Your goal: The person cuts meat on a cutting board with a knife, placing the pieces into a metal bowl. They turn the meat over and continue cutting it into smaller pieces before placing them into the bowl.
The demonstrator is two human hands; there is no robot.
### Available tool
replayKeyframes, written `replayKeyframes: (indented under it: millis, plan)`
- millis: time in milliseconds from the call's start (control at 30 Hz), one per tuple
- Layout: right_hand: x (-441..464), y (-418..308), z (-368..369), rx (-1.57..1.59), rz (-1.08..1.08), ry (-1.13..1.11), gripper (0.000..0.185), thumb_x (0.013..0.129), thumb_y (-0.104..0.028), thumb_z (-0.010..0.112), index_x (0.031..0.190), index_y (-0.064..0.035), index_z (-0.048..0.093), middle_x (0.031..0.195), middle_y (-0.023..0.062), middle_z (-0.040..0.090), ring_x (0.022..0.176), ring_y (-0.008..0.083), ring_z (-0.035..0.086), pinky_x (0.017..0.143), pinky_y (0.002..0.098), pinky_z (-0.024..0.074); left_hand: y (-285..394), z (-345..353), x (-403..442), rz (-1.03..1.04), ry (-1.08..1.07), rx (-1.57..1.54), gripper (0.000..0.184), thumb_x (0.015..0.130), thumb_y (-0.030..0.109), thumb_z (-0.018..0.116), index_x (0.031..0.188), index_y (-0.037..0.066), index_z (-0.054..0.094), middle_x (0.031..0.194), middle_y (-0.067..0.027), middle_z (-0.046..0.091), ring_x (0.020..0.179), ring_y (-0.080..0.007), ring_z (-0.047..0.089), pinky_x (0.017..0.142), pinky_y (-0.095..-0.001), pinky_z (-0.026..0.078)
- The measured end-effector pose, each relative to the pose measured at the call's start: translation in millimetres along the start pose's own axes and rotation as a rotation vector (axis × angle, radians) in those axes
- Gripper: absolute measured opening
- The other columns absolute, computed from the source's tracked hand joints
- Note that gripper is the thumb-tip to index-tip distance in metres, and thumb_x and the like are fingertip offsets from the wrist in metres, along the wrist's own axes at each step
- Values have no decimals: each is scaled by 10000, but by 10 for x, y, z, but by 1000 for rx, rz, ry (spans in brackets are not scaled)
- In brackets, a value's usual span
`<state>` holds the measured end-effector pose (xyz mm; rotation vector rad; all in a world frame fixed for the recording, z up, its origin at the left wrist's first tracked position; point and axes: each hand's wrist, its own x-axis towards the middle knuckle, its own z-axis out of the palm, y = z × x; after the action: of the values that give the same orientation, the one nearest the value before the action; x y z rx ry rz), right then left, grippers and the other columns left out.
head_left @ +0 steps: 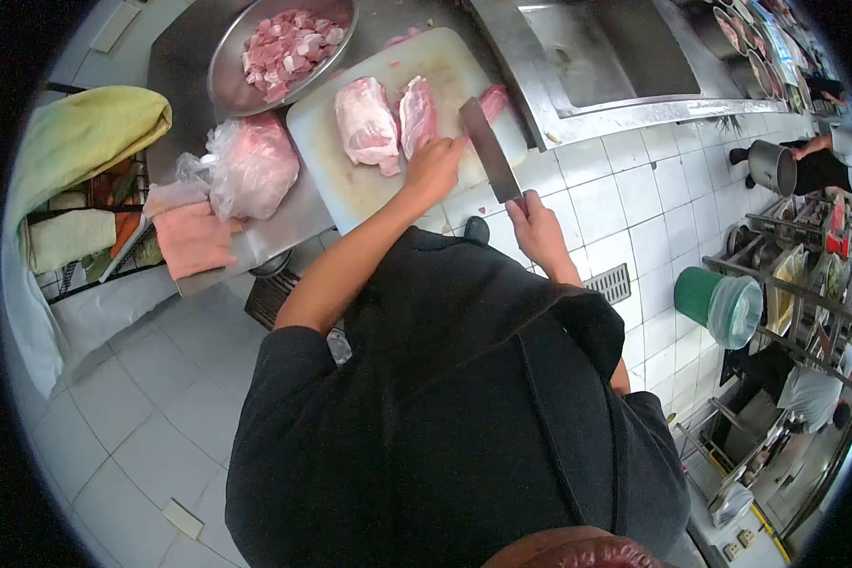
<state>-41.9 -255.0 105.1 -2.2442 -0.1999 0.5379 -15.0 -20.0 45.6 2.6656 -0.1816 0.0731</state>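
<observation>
My right hand [538, 227] is closed round the handle of a cleaver [490, 151], its broad blade slanting up over the right side of a white cutting board [341, 194]. My left hand [434, 172] has its fingers curled at the lower end of a long piece of raw meat [417, 115], with its fingertips close to the blade. Left of it on the board lies a larger chunk of raw meat [367, 123]. A smaller strip of meat [493, 101] sits by the board's right edge, partly behind the blade.
A steel bowl [220, 78] of cut meat stands at the back left. Near it are a plastic bag of meat [254, 168] and an orange cloth [194, 239]. A steel sink [625, 90] lies to the right. Farther right are a green bucket [696, 295] and a person carrying a pot [772, 168].
</observation>
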Motion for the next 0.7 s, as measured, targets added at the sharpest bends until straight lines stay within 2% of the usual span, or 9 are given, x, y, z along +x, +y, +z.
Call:
replayKeyframes:
  millis: [67,167,267,300,400,433,533,633,700]
  plan:
    - [43,-5,48,-22,-6,-24,278,987,-257,578,1015,14,522,948,280,693,904,484,650,775,514,508,-40,-61,-203,134,130,-95,443,805,29,620,1246,13,585,1205,-198,609,1114,-356,576,1009,-490,391]
    - [82,-60,63,17,72,-79,288,982,-261,585,1002,21,530,940,280,691,903,486,649,776,511,509,-94,-203,-428,-40,411,113,573,789,210,714,1314,48,551,1366,-221,480,1293,-391,434,1073,-528,339]
    - [132,-90,105,0,97,-108,295,981,-262,588,986,30,542,935,276,691,907,482,650,777,499,512,-212,-424,-312,-576,572,160,810,696,295,814,1383,38,471,1440,-240,385,1288,-441,405,1073,-581,309]
    - [145,-109,127,4,102,-118,300,981,-265,587,985,32,546,931,275,690,903,480,651,775,495,511,-322,-405,-231,-701,600,146,984,659,335,839,1467,62,348,1428,-277,374,1289,-462,402,1085,-555,326]
    - [190,-134,207,7,104,-132,314,983,-276,585,985,37,556,917,272,688,892,472,654,768,483,510,-637,-439,-76,-909,406,-156,1077,667,420,825,1506,53,258,1413,-318,394,1304,-477,409,1107,-522,321]
    - [192,-97,250,8,101,-125,319,984,-280,584,988,38,558,911,272,687,888,469,655,765,480,508,-661,-438,-6,-971,446,-130,1039,620,319,860,1469,46,327,1335,-275,481,1235,-446,475,1071,-465,398]
    - [227,-91,262,17,83,-114,332,984,-290,584,995,41,561,884,268,684,851,460,658,745,475,506,-933,-604,-19,-850,405,-150,1016,597,295,877,1442,38,375,1207,-255,587,1133,-426,554,1014,-466,446]
    - [123,-163,209,39,138,-106,339,984,-295,586,997,43,561,853,259,684,801,435,667,712,463,507,-1072,-938,-240,-725,319,61,937,635,283,858,1423,43,411,1105,-235,642,1059,-429,591,967,-466,473]
    - [42,-280,121,96,158,-80,340,989,-298,580,995,41,553,788,235,672,699,373,668,661,441,508,-1589,-936,-517,-588,241,116,880,667,267,837,1419,45,436,1176,-256,605,1107,-427,567,983,-483,455]
